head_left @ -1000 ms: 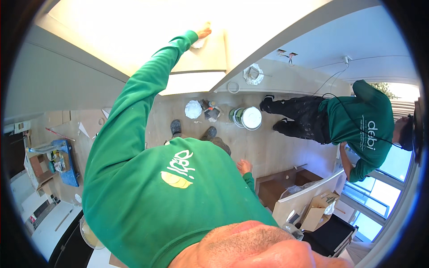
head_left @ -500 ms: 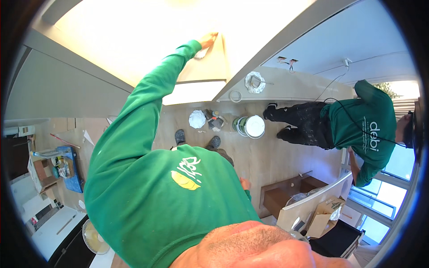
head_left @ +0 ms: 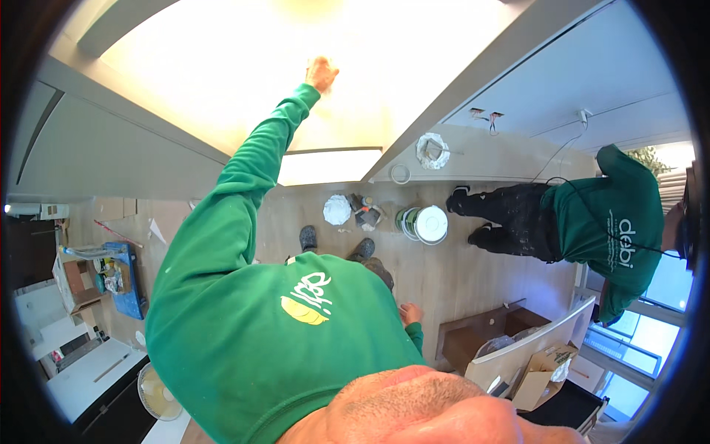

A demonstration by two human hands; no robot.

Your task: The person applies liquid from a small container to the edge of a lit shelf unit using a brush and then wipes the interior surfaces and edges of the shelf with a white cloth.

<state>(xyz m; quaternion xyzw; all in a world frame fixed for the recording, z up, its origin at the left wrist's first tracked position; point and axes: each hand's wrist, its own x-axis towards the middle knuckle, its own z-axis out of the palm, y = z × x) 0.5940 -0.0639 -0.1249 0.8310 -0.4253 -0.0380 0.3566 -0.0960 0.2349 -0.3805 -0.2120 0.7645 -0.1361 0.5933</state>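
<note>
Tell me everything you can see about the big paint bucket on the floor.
The paint bucket is round and stands upright on the pale wood-look floor, seen from above. Its top shows white, whether lid or paint I cannot tell, with a dark green edge along its left side. It sits beside a smaller white-topped container and some dark tools, close to a co-worker's shoes. Nothing visibly touches it.

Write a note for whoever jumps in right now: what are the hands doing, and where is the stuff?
Left hand: raised high against the bright wall; glare hides whether it holds anything.
Right hand: low by the hip, nothing visible in it.
Things: a white-lidded bucket and a round white lid on the wooden floor past the feet. Another person bends over beside the bucket.
Done and left: the wall is too washed out to show either.
</note>
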